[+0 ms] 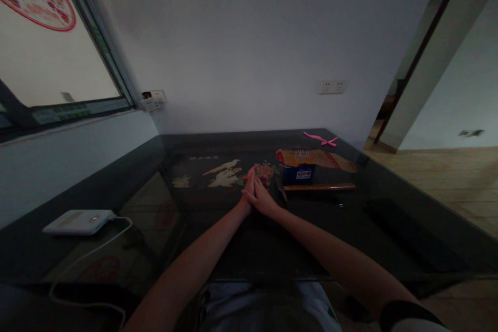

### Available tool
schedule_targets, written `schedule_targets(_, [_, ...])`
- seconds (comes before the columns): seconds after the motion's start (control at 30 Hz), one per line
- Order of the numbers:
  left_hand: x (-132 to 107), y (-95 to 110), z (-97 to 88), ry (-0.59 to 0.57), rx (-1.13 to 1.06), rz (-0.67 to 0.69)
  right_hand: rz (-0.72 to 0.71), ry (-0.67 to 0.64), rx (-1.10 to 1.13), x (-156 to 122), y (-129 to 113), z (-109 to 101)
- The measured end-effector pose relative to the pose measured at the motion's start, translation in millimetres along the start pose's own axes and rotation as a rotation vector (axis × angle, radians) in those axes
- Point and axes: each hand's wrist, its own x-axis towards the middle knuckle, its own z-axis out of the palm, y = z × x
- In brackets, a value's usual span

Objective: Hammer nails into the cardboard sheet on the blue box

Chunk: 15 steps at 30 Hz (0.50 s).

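Note:
Over the middle of the dark table, my left hand (249, 185) and my right hand (263, 201) rest against each other, palm to palm. The fingers of both look stretched out forward, and no object shows between them. Just right of my right hand lies a hammer (319, 187), its dark head towards the hand and its wooden handle pointing right. Behind the handle stands a small blue box (299, 174). A torn piece of brown and red cardboard (329, 159) lies at the top of the box and reaches right.
A white power bank (80, 222) with a white cable (93, 251) lies at the left. Pink ribbon (322, 139) lies at the far right of the glossy table (233, 145). A long black flat object (412, 233) is at the right. Wall sockets (332, 87) are behind.

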Motion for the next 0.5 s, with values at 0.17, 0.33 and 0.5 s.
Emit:
schedule_targets(0.17, [-3.9, 4.6, 4.1, 0.024, 0.005, -0.005, 0.02, 0.0, -0.049, -1.1, -2.4, 0.4])
schedule_targets(0.33, [-2.8, 1.5, 3.2, 0.03, -0.064, 0.059, 0.036, -0.011, -0.137, -2.6, -6.3, -0.2])
schedule_targets(0.5, [1.6, -0.6, -0.9, 0.141, -0.02, 0.135, 0.082, -0.016, -0.291, -2.9, -7.9, -1.8])
